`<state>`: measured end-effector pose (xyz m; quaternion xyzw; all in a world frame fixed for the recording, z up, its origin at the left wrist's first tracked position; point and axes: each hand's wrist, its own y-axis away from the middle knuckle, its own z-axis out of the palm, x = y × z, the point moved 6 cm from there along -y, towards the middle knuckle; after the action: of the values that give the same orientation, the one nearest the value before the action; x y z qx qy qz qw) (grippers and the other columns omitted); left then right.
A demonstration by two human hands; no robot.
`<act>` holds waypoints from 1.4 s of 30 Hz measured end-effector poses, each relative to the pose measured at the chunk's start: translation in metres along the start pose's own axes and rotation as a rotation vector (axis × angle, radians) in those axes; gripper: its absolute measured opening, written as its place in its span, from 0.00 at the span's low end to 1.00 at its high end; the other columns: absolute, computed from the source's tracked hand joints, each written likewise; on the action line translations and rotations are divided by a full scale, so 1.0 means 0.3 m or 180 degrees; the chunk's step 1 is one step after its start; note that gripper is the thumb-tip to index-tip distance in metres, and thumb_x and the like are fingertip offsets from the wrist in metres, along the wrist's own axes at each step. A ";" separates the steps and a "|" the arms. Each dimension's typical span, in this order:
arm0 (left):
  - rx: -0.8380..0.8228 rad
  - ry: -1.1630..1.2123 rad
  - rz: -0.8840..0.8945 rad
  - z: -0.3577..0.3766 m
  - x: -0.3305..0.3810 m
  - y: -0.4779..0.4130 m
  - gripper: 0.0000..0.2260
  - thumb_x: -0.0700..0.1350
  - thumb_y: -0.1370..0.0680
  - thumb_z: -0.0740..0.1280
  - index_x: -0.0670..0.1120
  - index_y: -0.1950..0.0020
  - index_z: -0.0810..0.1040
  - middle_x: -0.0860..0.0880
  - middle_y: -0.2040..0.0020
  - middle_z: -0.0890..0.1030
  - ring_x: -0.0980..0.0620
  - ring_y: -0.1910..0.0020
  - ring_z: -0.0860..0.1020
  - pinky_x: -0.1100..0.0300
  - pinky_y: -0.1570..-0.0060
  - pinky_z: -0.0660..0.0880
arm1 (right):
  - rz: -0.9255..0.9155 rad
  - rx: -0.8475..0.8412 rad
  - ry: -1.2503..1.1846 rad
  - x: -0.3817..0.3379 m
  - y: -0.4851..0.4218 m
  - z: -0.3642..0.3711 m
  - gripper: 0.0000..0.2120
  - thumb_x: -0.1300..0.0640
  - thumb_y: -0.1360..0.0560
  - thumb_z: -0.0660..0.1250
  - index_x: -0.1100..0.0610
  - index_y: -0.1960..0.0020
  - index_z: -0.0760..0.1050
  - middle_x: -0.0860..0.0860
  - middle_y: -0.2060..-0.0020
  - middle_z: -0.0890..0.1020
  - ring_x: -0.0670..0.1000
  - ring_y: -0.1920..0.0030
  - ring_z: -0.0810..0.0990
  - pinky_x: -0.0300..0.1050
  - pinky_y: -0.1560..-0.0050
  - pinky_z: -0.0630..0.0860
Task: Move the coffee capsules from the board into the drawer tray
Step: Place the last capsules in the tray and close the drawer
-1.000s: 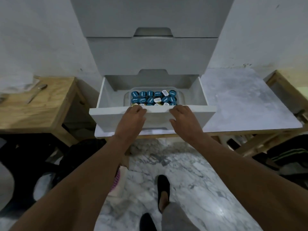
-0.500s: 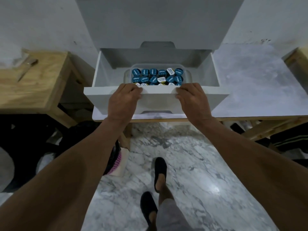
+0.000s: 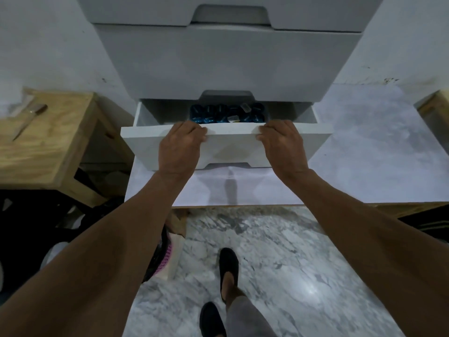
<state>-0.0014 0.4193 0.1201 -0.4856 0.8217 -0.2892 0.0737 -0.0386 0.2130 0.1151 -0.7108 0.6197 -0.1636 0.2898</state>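
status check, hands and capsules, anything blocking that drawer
Left hand and right hand both grip drawer front at its top edge. Capsules inside, drawer partly open. Nothing visible blocking it.

Marbled floor (image 3: pixel 279 251), wooden side table (image 3: pixel 48 147)

Both bare arms reach forward. The left hand (image 3: pixel 181 147) and right hand (image 3: pixel 281 145) curl their fingers over the drawer front (image 3: pixel 230 144).

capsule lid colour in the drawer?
Mostly blue capsules, with a couple of white-lidded ones among them; the head view shows them in the drawer.
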 end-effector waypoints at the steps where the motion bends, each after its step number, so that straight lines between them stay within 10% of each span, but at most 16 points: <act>1: 0.0031 0.0015 -0.0015 0.011 -0.011 -0.020 0.09 0.39 0.30 0.73 0.39 0.50 0.82 0.40 0.53 0.82 0.40 0.56 0.80 0.49 0.57 0.79 | -0.0030 0.0036 -0.0008 0.011 -0.019 0.014 0.06 0.63 0.30 0.74 0.64 0.55 0.81 0.59 0.56 0.83 0.58 0.56 0.80 0.49 0.56 0.79; 20: 0.0442 -0.0219 0.0041 0.146 -0.118 -0.239 0.02 0.41 0.28 0.71 0.44 0.56 0.82 0.46 0.60 0.81 0.45 0.60 0.79 0.56 0.71 0.77 | -0.0192 0.0387 -0.0023 0.088 -0.221 0.158 0.03 0.67 0.30 0.71 0.62 0.61 0.78 0.56 0.63 0.80 0.57 0.61 0.77 0.41 0.57 0.70; 26: 0.0452 -0.0452 -0.0329 0.111 -0.125 -0.261 0.15 0.51 0.32 0.73 0.47 0.49 0.77 0.44 0.49 0.78 0.43 0.50 0.76 0.51 0.53 0.72 | -0.0133 0.0411 0.0226 0.075 -0.225 0.139 0.06 0.65 0.31 0.72 0.60 0.55 0.78 0.56 0.57 0.80 0.58 0.54 0.76 0.43 0.50 0.71; 33: 0.0382 -0.0825 -0.0426 0.077 -0.097 -0.244 0.48 0.61 0.35 0.72 0.41 0.25 0.53 0.38 0.26 0.60 0.39 0.27 0.58 0.42 0.29 0.54 | 0.0123 -0.0093 0.0920 0.058 -0.195 0.086 0.43 0.46 0.32 0.73 0.56 0.25 0.56 0.60 0.26 0.60 0.62 0.26 0.58 0.61 0.27 0.56; 42: 0.0504 -0.0990 -0.0262 0.120 -0.118 -0.256 0.47 0.62 0.33 0.68 0.39 0.26 0.51 0.36 0.26 0.60 0.36 0.27 0.58 0.42 0.29 0.55 | 0.0207 0.0003 0.1350 0.076 -0.210 0.159 0.48 0.44 0.34 0.74 0.57 0.24 0.53 0.61 0.26 0.59 0.65 0.26 0.57 0.63 0.28 0.58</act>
<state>0.0896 0.4069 0.1269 -0.5503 0.7545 -0.2772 0.2260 0.0434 0.2047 0.1137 -0.6399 0.6894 -0.3003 0.1583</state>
